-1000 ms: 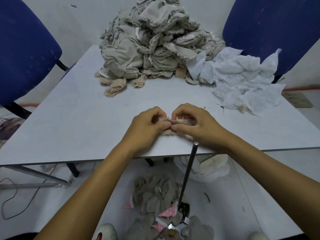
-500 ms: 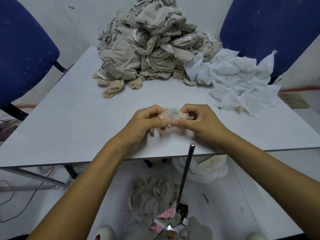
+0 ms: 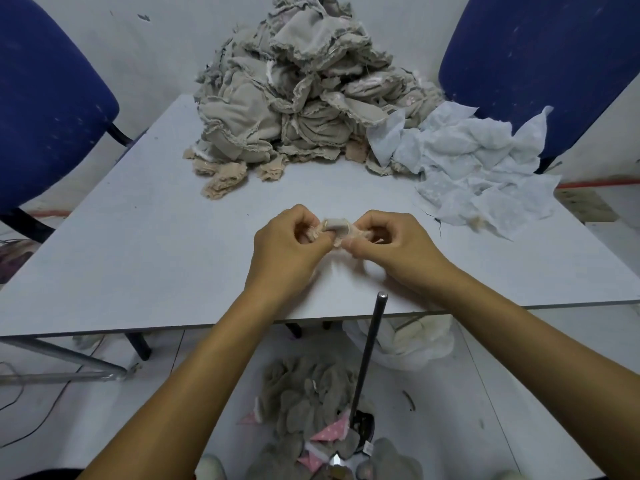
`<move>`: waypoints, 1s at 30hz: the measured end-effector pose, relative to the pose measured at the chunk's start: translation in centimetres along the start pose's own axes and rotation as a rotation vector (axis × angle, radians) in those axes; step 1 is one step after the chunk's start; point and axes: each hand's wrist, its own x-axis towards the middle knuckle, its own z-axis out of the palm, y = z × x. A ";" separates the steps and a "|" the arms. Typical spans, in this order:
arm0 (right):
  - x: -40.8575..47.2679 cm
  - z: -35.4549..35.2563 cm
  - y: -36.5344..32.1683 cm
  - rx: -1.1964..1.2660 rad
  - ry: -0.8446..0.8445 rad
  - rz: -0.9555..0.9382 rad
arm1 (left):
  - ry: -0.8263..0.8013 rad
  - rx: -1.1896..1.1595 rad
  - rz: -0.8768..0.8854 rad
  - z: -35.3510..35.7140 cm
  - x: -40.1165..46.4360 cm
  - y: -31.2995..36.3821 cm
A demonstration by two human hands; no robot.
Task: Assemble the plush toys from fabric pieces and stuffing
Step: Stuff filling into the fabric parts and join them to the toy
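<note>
No container can be made out with certainty; a white bag-like bundle [image 3: 412,344] is seen on the floor under the table's near edge, but its contents are hidden. A dark round base [image 3: 363,424] is seen at the foot of a black rod [image 3: 369,355], and whether it holds anything cannot be told.

A small fabric piece [image 3: 335,227], beige with a grey turned-out part, is held just above the grey table [image 3: 138,258] near its front middle. It is pinched between the two hands: the left hand [image 3: 289,242] is curled on its left end, and the right hand [image 3: 393,242] is curled on its right end. The thumbs meet at the piece's lower edge, and the grey part is seen above them, between the index fingers. Most of the piece is hidden inside the curled fingers, so its full shape cannot be told.

At the table's far side a heap of grey-beige pieces [image 3: 298,95] is piled, with its top cut off by the frame. Just to its right, touching it, a pile of white cloth [image 3: 481,168] is spread. Blue chairs are partly cut off at the left [image 3: 45,109] and at the right [image 3: 540,53].

On the floor, grey plush pieces [image 3: 311,400] with pink dotted parts are gathered around the rod; the lower ones are cut off by the frame.
</note>
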 end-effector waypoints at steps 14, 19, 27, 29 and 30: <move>0.7 2.5 0.8 -0.189 0.360 -0.128 | -0.165 -0.172 -0.050 0.7 -0.2 0.8; 0.6 2.4 1.0 -0.157 0.215 -0.169 | -0.318 -0.454 -0.176 -0.3 0.3 0.1; 0.8 1.2 0.4 0.407 0.154 0.007 | -0.436 -0.422 -0.155 -2.0 0.4 -0.4; 0.8 1.1 0.4 0.378 0.180 0.019 | -0.455 -0.381 -0.137 -2.0 0.4 -0.5; 0.8 1.2 0.5 0.322 0.173 0.007 | -0.456 -0.351 -0.129 -1.9 0.4 -0.5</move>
